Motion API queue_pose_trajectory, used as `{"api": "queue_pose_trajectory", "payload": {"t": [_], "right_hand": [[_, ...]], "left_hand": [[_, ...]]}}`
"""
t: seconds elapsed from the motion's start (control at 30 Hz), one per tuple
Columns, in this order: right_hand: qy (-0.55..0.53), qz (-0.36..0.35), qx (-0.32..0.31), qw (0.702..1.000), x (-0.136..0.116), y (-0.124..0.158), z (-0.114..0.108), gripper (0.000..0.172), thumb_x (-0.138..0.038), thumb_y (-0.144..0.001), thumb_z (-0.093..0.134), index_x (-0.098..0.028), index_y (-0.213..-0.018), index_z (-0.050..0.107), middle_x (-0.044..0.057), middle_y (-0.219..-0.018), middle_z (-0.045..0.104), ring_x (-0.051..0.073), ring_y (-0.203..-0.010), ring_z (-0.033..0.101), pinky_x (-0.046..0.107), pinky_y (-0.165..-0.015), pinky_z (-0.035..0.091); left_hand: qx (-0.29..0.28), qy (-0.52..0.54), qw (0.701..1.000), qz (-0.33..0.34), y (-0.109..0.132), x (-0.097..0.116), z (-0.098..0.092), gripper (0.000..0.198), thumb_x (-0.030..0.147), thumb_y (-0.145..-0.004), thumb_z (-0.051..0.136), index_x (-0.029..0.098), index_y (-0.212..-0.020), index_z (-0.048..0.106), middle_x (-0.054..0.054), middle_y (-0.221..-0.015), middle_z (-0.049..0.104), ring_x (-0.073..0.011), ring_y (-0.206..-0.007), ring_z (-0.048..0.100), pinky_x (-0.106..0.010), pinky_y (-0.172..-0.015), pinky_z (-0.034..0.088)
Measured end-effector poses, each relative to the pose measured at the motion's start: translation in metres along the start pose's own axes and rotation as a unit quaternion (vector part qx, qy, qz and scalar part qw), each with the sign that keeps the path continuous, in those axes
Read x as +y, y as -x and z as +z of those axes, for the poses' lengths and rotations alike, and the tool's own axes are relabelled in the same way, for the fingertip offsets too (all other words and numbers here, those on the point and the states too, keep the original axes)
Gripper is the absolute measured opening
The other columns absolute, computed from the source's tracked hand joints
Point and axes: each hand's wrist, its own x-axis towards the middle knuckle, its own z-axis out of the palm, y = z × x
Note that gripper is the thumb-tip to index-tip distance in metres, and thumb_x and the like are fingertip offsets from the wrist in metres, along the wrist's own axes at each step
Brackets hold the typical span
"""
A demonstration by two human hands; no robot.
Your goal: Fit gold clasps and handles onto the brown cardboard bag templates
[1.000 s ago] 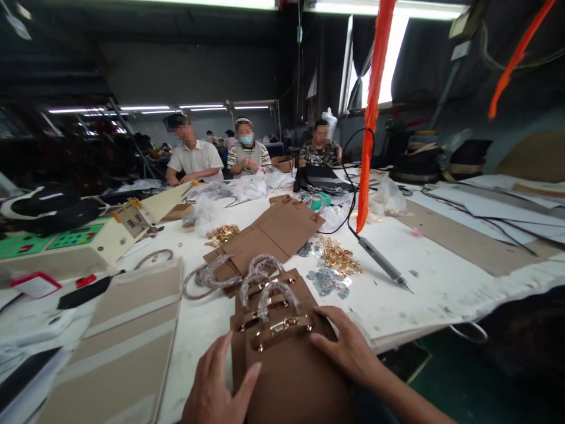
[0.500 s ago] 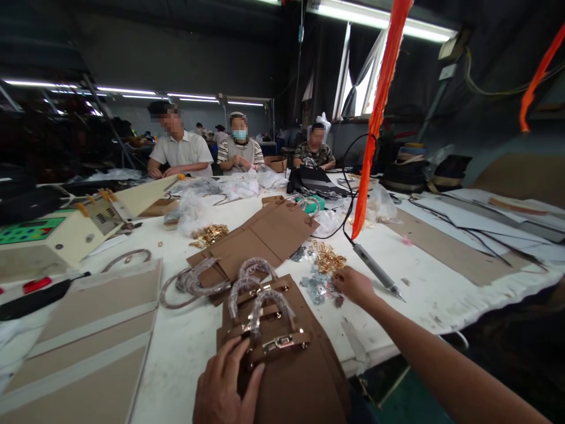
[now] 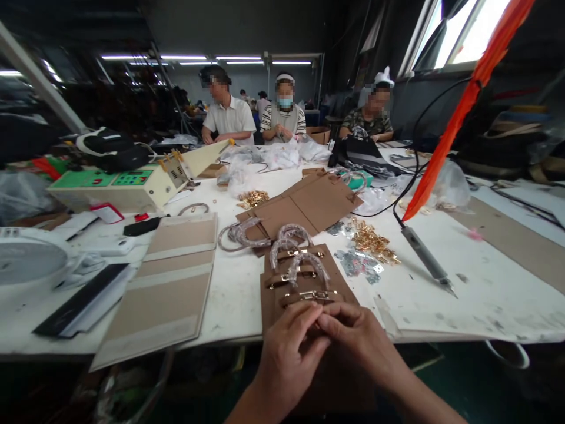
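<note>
My left hand and my right hand meet at the near end of a stack of brown leather bag flaps with gold buckles and plastic-wrapped handles. Both hands have their fingers pinched together at one spot between them; what they pinch is too small to make out. The topmost gold buckle lies just beyond my fingertips. A pile of small silver metal parts and a heap of gold fittings lie on the white table to the right of the stack.
Beige panels lie to the left. An electric screwdriver hangs on an orange strap at right. A cream machine with a green panel stands at far left. Three people sit across the table.
My right hand came back from the silver parts pile to the near end of the stack and now meets my left hand there. The view dropped and swung left.
</note>
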Motion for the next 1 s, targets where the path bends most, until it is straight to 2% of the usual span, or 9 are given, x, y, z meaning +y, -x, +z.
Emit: {"api": "queue_pose_trajectory", "payload": {"t": [0.07, 0.13, 0.27, 0.37, 0.5, 0.7, 0.8, 0.9, 1.0], "right_hand": [[0.011, 0.005, -0.003, 1.000, 0.008, 0.006, 0.009, 0.038, -0.056, -0.088, 0.072, -0.020, -0.095, 0.079, 0.005, -0.092, 0.077, 0.025, -0.090, 0.070, 0.031, -0.082, 0.054], [0.044, 0.006, 0.001, 0.999, 0.012, 0.009, 0.010, 0.037, -0.056, -0.089, 0.070, -0.021, -0.099, 0.080, 0.004, -0.093, 0.078, 0.026, -0.091, 0.071, 0.032, -0.083, 0.054], [0.095, -0.024, 0.034, 0.995, 0.011, 0.012, 0.007, 0.030, -0.053, -0.088, 0.072, -0.024, -0.093, 0.080, 0.003, -0.095, 0.078, 0.025, -0.093, 0.071, 0.032, -0.085, 0.055], [0.099, -0.036, 0.034, 0.994, 0.009, 0.014, 0.010, 0.026, -0.050, -0.087, 0.072, -0.025, -0.090, 0.080, 0.002, -0.093, 0.078, 0.024, -0.090, 0.072, 0.030, -0.081, 0.056], [0.152, -0.076, 0.032, 0.985, 0.009, 0.014, 0.013, 0.016, -0.042, -0.088, 0.074, -0.028, -0.092, 0.080, 0.001, -0.093, 0.078, 0.022, -0.090, 0.072, 0.028, -0.081, 0.056], [0.223, -0.156, 0.024, 0.962, 0.013, 0.014, 0.012, 0.010, -0.035, -0.091, 0.072, -0.029, -0.090, 0.079, 0.000, -0.089, 0.076, 0.020, -0.085, 0.071, 0.028, -0.076, 0.055], [0.235, -0.162, 0.032, 0.958, 0.016, 0.016, 0.012, 0.013, -0.038, -0.092, 0.071, -0.028, -0.088, 0.078, 0.001, -0.087, 0.075, 0.020, -0.083, 0.070, 0.028, -0.074, 0.054], [0.224, -0.145, 0.022, 0.964, 0.016, 0.017, 0.012, 0.015, -0.040, -0.091, 0.072, -0.026, -0.086, 0.075, 0.001, -0.087, 0.074, 0.020, -0.082, 0.069, 0.027, -0.074, 0.053], [0.196, -0.118, -0.002, 0.973, 0.014, 0.018, 0.011, 0.018, -0.040, -0.089, 0.074, -0.023, -0.082, 0.072, 0.001, -0.083, 0.072, 0.019, -0.080, 0.067, 0.026, -0.073, 0.053]], "left_hand": [[-0.006, 0.015, 1.000, -0.007, 0.004, 0.001, -0.001, 0.035, 0.014, -0.090, 0.065, 0.026, -0.123, 0.068, -0.008, -0.115, 0.073, -0.0211, -0.107, 0.070, -0.029, -0.089, 0.061], [-0.007, 0.030, 0.999, -0.039, 0.008, 0.001, -0.005, 0.032, 0.015, -0.091, 0.064, 0.026, -0.120, 0.071, -0.007, -0.111, 0.075, -0.0194, -0.103, 0.071, -0.030, -0.093, 0.060], [-0.024, 0.092, 0.987, -0.126, 0.012, 0.003, -0.012, 0.029, 0.025, -0.091, 0.067, 0.026, -0.119, 0.074, -0.007, -0.109, 0.077, -0.0201, -0.098, 0.073, -0.028, -0.086, 0.061], [-0.029, 0.126, 0.975, -0.179, 0.012, 0.004, -0.016, 0.032, 0.030, -0.083, 0.077, 0.027, -0.115, 0.077, -0.006, -0.104, 0.079, -0.0211, -0.089, 0.074, -0.029, -0.080, 0.062], [-0.038, 0.137, 0.954, -0.264, 0.011, 0.002, -0.023, 0.045, 0.029, -0.070, 0.087, 0.026, -0.114, 0.074, -0.004, -0.098, 0.080, -0.0228, -0.087, 0.076, -0.031, -0.083, 0.061], [-0.049, 0.149, 0.952, -0.263, 0.012, 0.004, -0.028, 0.018, 0.031, -0.071, 0.085, 0.021, -0.083, 0.075, -0.002, -0.080, 0.078, -0.0181, -0.071, 0.072, -0.024, -0.068, 0.056], [-0.024, 0.221, 0.924, -0.312, 0.015, 0.002, -0.025, 0.023, 0.035, -0.070, 0.086, 0.020, -0.085, 0.078, -0.004, -0.079, 0.079, -0.0187, -0.070, 0.072, -0.024, -0.066, 0.056], [-0.004, 0.289, 0.892, -0.348, 0.016, 0.000, -0.022, 0.031, 0.036, -0.065, 0.090, 0.018, -0.087, 0.080, -0.006, -0.083, 0.079, -0.0193, -0.074, 0.073, -0.024, -0.070, 0.057], [-0.016, 0.319, 0.877, -0.358, 0.016, -0.001, -0.023, 0.032, 0.034, -0.062, 0.092, 0.017, -0.085, 0.080, -0.006, -0.083, 0.079, -0.0179, -0.075, 0.073, -0.023, -0.071, 0.057]]}}
